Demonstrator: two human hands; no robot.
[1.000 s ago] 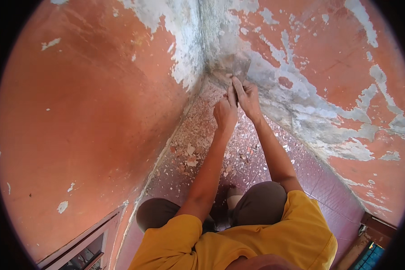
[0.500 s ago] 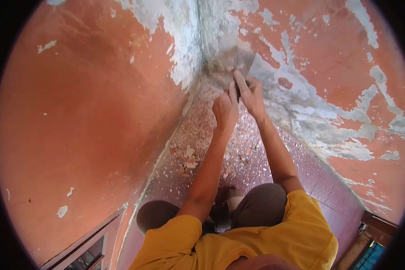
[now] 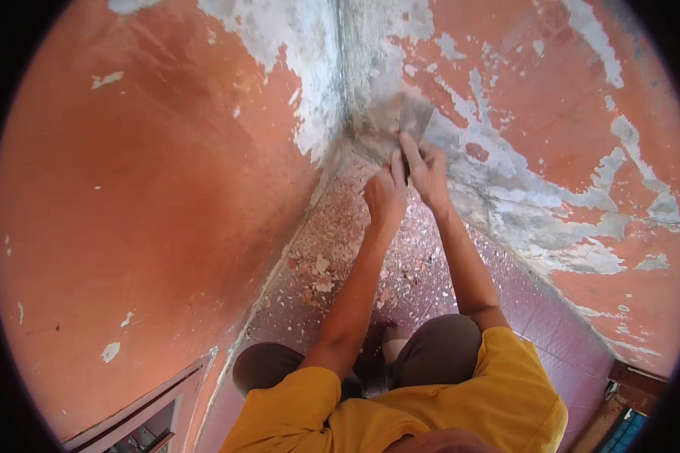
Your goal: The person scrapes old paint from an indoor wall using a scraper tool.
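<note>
Both my hands are closed around the handle of a scraper [image 3: 417,115] with a broad, flat metal blade. My left hand [image 3: 385,195] grips low on the handle. Higher up, my right hand [image 3: 429,177] wraps the handle, one finger stretched along it toward the blade. The blade lies against the lower part of the right wall [image 3: 533,143], just beside the corner. Grey and white patches show there where the orange-red paint is gone. Most of the handle is hidden by my fingers, and the blade's edge is slightly blurred.
An orange-red wall [image 3: 166,211] rises at left, meeting the right wall in the corner. Paint flakes [image 3: 323,266] litter the reddish floor [image 3: 563,336] around my bent knees. A framed opening [image 3: 147,423] stands low at left; a blue grid-like object [image 3: 623,430] is at lower right.
The whole view has shifted a little, so the walls and corner appear slightly lower. Against the wall, my hands and the scraper stay in nearly the same place, grip unchanged.
</note>
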